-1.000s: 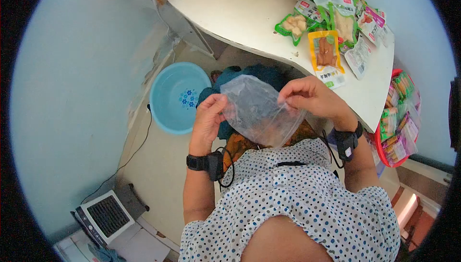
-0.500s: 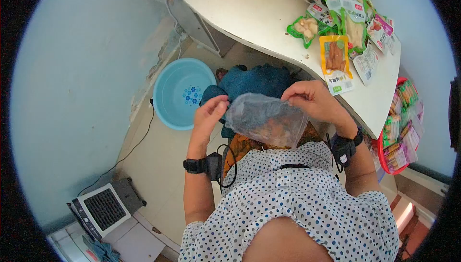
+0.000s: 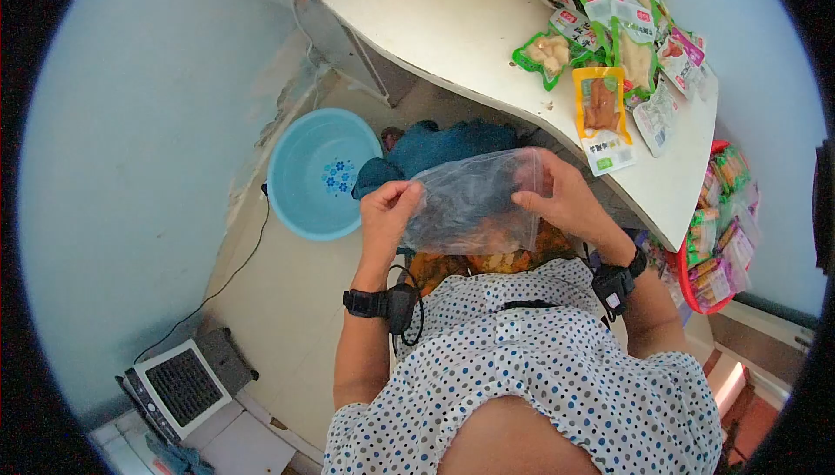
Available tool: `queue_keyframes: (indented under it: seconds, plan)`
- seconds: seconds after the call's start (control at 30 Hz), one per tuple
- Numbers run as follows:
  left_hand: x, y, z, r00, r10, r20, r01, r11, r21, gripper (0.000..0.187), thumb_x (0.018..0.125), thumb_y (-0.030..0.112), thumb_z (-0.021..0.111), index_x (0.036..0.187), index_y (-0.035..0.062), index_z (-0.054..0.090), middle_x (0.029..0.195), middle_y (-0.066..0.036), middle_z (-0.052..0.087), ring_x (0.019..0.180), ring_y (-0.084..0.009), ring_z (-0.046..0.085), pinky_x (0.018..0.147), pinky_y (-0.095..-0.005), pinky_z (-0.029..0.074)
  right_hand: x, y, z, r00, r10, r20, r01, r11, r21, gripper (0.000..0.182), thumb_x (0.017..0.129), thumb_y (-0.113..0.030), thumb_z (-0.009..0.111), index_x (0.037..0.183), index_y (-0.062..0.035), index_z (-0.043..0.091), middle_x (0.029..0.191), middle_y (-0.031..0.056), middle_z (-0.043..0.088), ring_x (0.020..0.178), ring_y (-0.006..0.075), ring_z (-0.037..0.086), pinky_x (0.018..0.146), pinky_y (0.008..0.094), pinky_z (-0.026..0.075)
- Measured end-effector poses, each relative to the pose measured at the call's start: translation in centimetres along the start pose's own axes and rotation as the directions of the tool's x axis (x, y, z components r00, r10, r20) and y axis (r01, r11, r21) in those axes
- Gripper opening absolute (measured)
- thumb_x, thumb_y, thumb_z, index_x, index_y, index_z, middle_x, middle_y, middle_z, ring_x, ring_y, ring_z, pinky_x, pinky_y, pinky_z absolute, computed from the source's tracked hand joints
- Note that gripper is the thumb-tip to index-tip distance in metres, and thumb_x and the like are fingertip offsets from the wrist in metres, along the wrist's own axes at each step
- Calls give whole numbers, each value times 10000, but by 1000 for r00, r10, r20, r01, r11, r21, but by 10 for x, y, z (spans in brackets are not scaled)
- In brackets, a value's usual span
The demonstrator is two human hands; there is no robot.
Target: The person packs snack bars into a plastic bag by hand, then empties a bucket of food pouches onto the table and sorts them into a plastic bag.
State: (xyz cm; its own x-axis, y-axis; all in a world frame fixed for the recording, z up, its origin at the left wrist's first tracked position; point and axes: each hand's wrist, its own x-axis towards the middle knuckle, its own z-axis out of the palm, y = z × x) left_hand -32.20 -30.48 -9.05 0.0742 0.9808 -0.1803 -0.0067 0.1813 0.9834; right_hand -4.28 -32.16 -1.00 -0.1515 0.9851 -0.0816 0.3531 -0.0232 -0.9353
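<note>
A clear plastic bag [image 3: 470,210] is stretched between my hands above my lap. My left hand [image 3: 386,218] pinches its left edge between thumb and fingers. At the opposite edge, my right hand [image 3: 570,204] has its thumb on the near side, while its fingers show through the film near the upper right corner. The bag is see-through and wrinkled, with dark blue cloth and orange patterned fabric visible behind it. Each wrist wears a black strap with a small device.
A white curved table [image 3: 452,27] carries several vacuum-packed food pouches [image 3: 600,105] spilling from a white container. To its right stands a red basket [image 3: 687,279] of packaged snacks. A light blue basin [image 3: 300,201] sits on the floor, with a cooler-like appliance [image 3: 183,388] at lower left.
The bag has been spread wider and flatter. My right fingers have moved from pinching its edge to lying behind the film. My left hand has shifted slightly right and turned.
</note>
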Motion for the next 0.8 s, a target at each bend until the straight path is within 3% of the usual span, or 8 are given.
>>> queue_keyframes:
  seconds: [0.1, 0.2, 0.3, 0.37, 0.47, 0.57, 0.67, 0.8]
  plan:
    - [-1, 0, 5, 998, -39, -54, 32, 992, -123, 147, 897, 138, 689, 889, -6, 711, 764, 6, 657, 678, -55, 566, 632, -211, 469, -6, 29, 2, 986, 135, 103, -146, 983, 113, 225, 841, -130, 694, 1017, 4, 655, 846, 50, 665, 754, 99, 599, 663, 280, 512]
    - [2, 12, -8, 997, -59, -55, 55, 996, -69, 186, 910, 181, 676, 846, 8, 701, 716, 16, 632, 651, -55, 553, 595, -214, 446, -8, 25, -1, 979, 191, 68, -195, 978, 66, 159, 856, -136, 680, 897, 18, 678, 772, 44, 654, 721, 89, 591, 638, 274, 500]
    - [13, 15, -29, 990, -1, -143, 27, 984, 178, 271, 919, 287, 663, 846, 26, 676, 690, 7, 611, 600, -87, 560, 544, -244, 433, -7, 18, -2, 992, 123, 42, -126, 988, 91, 171, 864, -149, 677, 828, 18, 681, 704, 46, 645, 655, 96, 590, 590, 272, 490]
    - [17, 25, -33, 977, -18, -212, 45, 991, 125, 292, 930, 298, 646, 799, 37, 662, 652, 22, 579, 564, -75, 512, 517, -244, 404, -4, 16, -5, 983, 178, 47, -182, 976, 120, 188, 864, -163, 682, 805, 15, 677, 677, 47, 642, 609, 100, 588, 552, 275, 484]
    - [18, 34, -31, 935, 98, -341, 24, 942, 336, 312, 934, 268, 640, 745, 20, 644, 609, 17, 539, 552, -62, 469, 521, -233, 364, -1, 23, -3, 982, 189, 0, -187, 969, 159, 215, 862, -188, 691, 781, 10, 668, 635, 48, 634, 552, 105, 582, 503, 279, 471]
    - [12, 35, -22, 949, 157, -273, -89, 966, 244, 291, 933, 228, 638, 748, 4, 638, 635, 14, 559, 583, -76, 502, 533, -243, 384, 4, 38, 1, 985, 165, -48, -158, 980, 119, 255, 856, -228, 708, 767, 7, 663, 617, 54, 628, 525, 107, 580, 483, 283, 469]
    - [-8, 46, 15, 930, 318, -187, -225, 890, 396, 237, 910, 169, 657, 750, -4, 628, 640, -14, 577, 598, -90, 522, 540, -252, 407, 9, 40, 7, 976, 205, -69, -195, 972, 134, 291, 846, -266, 725, 761, 6, 664, 608, 60, 626, 513, 116, 585, 481, 287, 470]
    - [-33, 56, 72, 917, 371, 148, -393, 773, 498, 235, 760, 165, 781, 803, 22, 599, 700, -87, 585, 584, -209, 561, 568, -325, 462, 14, 23, 10, 969, 237, -73, -225, 964, 138, 335, 828, -293, 751, 689, -9, 640, 581, 37, 602, 506, 96, 556, 460, 275, 441]
